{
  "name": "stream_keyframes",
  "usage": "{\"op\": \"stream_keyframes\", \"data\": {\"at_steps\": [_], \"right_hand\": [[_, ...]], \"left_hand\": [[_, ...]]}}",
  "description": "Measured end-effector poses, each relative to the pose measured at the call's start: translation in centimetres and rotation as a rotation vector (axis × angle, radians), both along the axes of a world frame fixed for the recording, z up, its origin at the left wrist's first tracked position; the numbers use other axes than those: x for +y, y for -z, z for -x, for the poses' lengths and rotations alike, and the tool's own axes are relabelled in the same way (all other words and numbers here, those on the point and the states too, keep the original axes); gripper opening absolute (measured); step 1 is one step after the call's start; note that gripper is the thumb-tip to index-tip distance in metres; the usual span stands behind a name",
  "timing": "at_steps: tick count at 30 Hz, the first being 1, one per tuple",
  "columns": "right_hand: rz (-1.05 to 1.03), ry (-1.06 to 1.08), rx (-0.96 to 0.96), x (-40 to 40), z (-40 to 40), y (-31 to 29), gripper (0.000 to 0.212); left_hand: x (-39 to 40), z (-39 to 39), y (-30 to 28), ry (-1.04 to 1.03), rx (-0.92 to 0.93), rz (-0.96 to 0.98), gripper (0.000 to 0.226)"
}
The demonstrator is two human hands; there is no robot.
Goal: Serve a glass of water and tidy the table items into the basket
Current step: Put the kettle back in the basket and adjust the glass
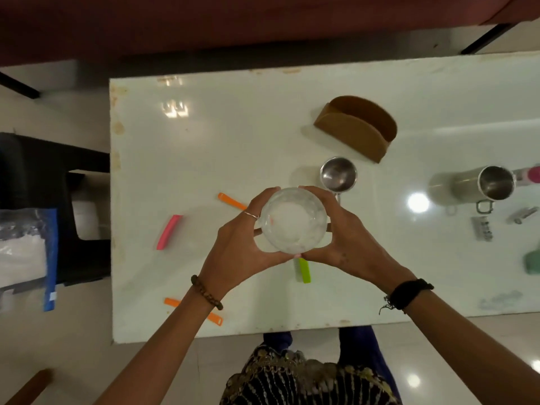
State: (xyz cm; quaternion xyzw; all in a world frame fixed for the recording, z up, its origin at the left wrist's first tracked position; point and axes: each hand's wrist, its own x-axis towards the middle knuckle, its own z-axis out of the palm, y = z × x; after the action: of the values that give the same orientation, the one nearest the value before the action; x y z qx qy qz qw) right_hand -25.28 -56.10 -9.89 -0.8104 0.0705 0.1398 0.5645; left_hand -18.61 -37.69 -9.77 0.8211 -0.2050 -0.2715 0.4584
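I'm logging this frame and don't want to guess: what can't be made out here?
All in the head view:
- Glass: whether it holds water; seen from straight above, too blurred.
- Green strip: far end hidden under the right hand.
- Orange strip: one end behind the left hand.
- Green object: cut off by the right edge.
- Small metal items: too small and blurred.

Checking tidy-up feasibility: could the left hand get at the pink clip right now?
Probably not yet: the left hand and right hand both hold the glass. The pink clip lies unobstructed on the table.
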Motion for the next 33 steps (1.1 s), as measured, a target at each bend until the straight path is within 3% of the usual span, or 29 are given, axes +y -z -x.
{"op": "stream_keyframes", "data": {"at_steps": [7,13,23,33], "right_hand": [[0.079,0.031,-0.098,-10.3,-1.2,-4.0,0.084],[0.121,0.046,-0.143,-20.5,-2.5,-4.9,0.083],[0.211,0.016,-0.101,-31.2,-4.1,1.0,0.087],[0.111,0.065,-0.058,-33.0,-5.0,5.2,0.086]], "left_hand": [[-10.8,-1.9,-3.9,0.054,-0.066,0.046,0.088],[-21.2,-3.2,-4.8,0.093,-0.275,-0.016,0.086],[-33.0,-5.1,2.4,0.111,-0.305,-0.167,0.085],[-35.6,-6.3,4.4,0.150,-0.287,-0.373,0.087]]}}
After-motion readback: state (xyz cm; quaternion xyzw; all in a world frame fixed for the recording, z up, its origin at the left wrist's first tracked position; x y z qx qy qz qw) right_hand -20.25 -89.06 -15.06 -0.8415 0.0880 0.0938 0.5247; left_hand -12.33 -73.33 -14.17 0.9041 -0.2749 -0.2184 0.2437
